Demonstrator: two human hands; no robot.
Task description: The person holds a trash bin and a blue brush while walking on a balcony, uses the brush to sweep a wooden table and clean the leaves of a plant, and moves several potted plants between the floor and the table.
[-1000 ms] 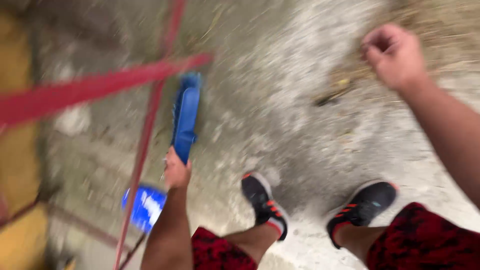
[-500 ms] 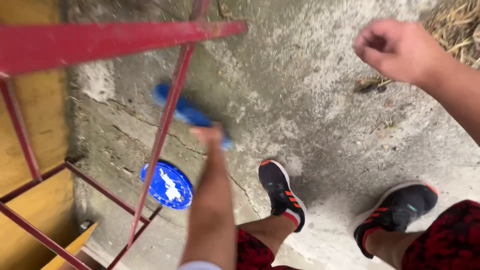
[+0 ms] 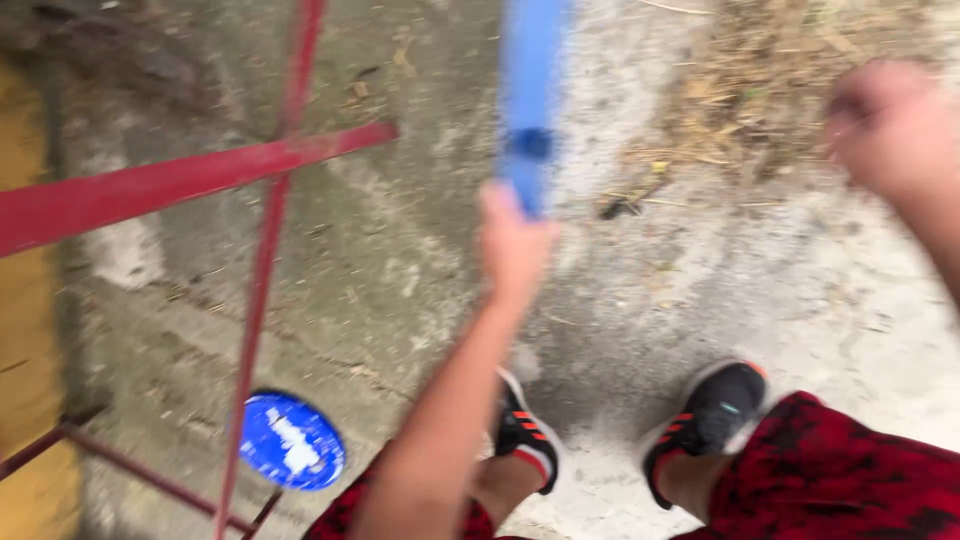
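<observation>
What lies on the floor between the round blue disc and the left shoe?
Head view: only bare, dusty concrete floor shows between the round blue disc and the left shoe, though the left forearm hides part of that stretch.

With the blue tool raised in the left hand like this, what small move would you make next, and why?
Probably swing the long blue tool down toward the straw litter: the left hand grips its lower end, and the right hand is a closed fist, holding nothing I can see.
</observation>
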